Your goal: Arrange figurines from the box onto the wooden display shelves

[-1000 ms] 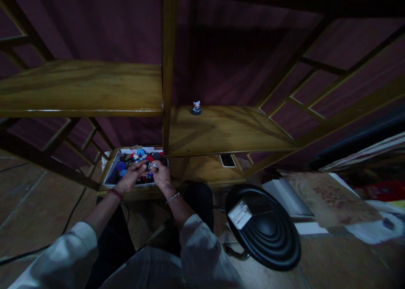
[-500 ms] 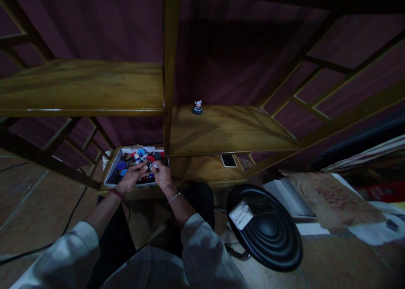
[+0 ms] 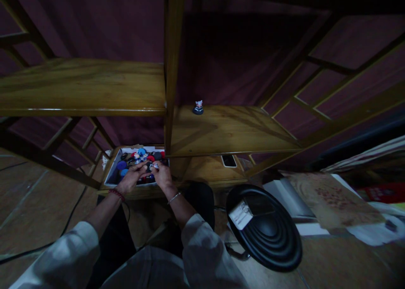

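Both hands meet above a shallow white box [image 3: 113,171] full of small figurines with coloured round bases. Between them is a small figurine [image 3: 155,166] with a pale top and a dark round base. My right hand [image 3: 163,176] pinches its pale part. My left hand [image 3: 133,177], a red bead bracelet on its wrist, grips the dark base. Fingers cover much of the piece. A blue-based figurine [image 3: 141,152] and a purple disc base [image 3: 121,165] lie in the box around the hands. One white-haired figurine [image 3: 198,107] stands upright on the middle right shelf.
The wooden shelf unit [image 3: 82,86] rises in front, with an upright post [image 3: 174,69] dividing it. A phone [image 3: 228,160] lies on the lower right shelf. To my right is a black round stool [image 3: 268,234] bearing a small box [image 3: 241,214]. Cardboard [image 3: 332,198] and papers lie beyond it.
Hardly anything differs. Both hands stay over the box with the figurine between them, and the view has shifted very slightly.
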{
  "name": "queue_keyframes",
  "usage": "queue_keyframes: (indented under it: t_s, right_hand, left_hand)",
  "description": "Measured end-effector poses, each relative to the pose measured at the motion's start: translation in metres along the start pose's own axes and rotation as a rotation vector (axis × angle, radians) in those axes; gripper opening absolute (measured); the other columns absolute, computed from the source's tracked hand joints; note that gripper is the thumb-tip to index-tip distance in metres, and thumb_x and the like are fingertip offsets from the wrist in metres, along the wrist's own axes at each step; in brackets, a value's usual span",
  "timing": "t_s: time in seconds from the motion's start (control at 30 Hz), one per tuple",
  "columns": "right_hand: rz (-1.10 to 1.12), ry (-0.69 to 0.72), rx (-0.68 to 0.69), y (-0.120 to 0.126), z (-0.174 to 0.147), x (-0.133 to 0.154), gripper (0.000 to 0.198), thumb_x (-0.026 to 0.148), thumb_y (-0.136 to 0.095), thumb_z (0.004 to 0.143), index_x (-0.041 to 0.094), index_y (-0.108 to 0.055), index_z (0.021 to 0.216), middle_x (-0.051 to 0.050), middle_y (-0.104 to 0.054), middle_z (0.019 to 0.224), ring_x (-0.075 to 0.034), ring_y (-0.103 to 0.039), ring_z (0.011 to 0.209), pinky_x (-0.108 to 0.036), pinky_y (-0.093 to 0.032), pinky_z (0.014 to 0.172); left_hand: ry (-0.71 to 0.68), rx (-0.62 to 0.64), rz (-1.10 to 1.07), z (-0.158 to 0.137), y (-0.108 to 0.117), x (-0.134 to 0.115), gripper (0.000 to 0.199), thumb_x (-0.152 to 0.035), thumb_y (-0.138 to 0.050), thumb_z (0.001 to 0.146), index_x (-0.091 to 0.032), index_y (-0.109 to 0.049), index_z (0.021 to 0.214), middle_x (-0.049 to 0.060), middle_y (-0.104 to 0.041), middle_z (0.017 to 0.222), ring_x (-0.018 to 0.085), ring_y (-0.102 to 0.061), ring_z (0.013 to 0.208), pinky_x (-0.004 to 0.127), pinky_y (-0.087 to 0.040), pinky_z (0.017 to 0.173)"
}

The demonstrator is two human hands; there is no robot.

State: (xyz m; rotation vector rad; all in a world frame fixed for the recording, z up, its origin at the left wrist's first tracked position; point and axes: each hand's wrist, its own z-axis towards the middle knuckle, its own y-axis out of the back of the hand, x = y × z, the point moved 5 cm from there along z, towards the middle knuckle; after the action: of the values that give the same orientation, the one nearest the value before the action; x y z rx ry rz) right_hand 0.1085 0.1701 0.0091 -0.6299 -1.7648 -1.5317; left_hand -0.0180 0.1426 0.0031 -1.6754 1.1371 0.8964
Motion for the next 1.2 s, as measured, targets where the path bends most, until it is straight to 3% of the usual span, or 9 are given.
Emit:
queue_keyframes:
  t_s: [0.47, 0.7, 0.9, 1.2]
  right_hand:
    - [-0.013, 0.082, -0.025, 0.006, -0.002, 0.004, 0.024, 0.018, -0.051, 0.081, 0.025, -0.061, 0.101, -0.001, -0.067, 0.093, -0.014, -0.062, 0.085, -0.021, -0.045, 0.079]
    - [0.176, 0.089, -0.071, 0.018, -0.01, 0.003, 0.025, 0.018, -0.05, 0.081, 0.024, -0.059, 0.104, 0.001, -0.067, 0.094, -0.012, -0.064, 0.081, -0.02, -0.048, 0.074]
    - [0.271, 0.079, -0.161, 0.041, -0.031, 0.008, 0.025, 0.021, -0.051, 0.079, 0.024, -0.06, 0.101, 0.001, -0.066, 0.094, -0.014, -0.063, 0.083, -0.023, -0.048, 0.076]
    - [0.652, 0.108, -0.198, 0.056, -0.065, 0.016, 0.019, 0.025, -0.056, 0.073, 0.022, -0.062, 0.091, 0.0, -0.065, 0.086, -0.014, -0.062, 0.077, -0.022, -0.05, 0.067]
  left_hand:
    - [-0.02, -0.048, -0.031, -0.002, -0.001, -0.003, 0.039, -0.028, -0.075, 0.059, -0.016, -0.069, 0.096, 0.008, -0.066, 0.109, 0.026, -0.058, 0.103, 0.04, -0.05, 0.088]
    - [-0.005, -0.035, -0.069, -0.016, -0.016, -0.015, 0.028, -0.018, -0.069, 0.065, -0.014, -0.07, 0.093, 0.007, -0.067, 0.105, 0.024, -0.059, 0.101, 0.04, -0.048, 0.092]
    - [-0.02, 0.032, -0.026, -0.037, -0.035, -0.027, 0.042, -0.027, -0.073, 0.063, -0.016, -0.067, 0.103, 0.008, -0.061, 0.118, 0.028, -0.055, 0.108, 0.039, -0.048, 0.091]
    - [-0.074, 0.034, 0.011, -0.065, -0.047, -0.039, 0.048, -0.038, -0.074, 0.06, -0.018, -0.067, 0.103, 0.008, -0.06, 0.12, 0.03, -0.052, 0.113, 0.038, -0.049, 0.089]
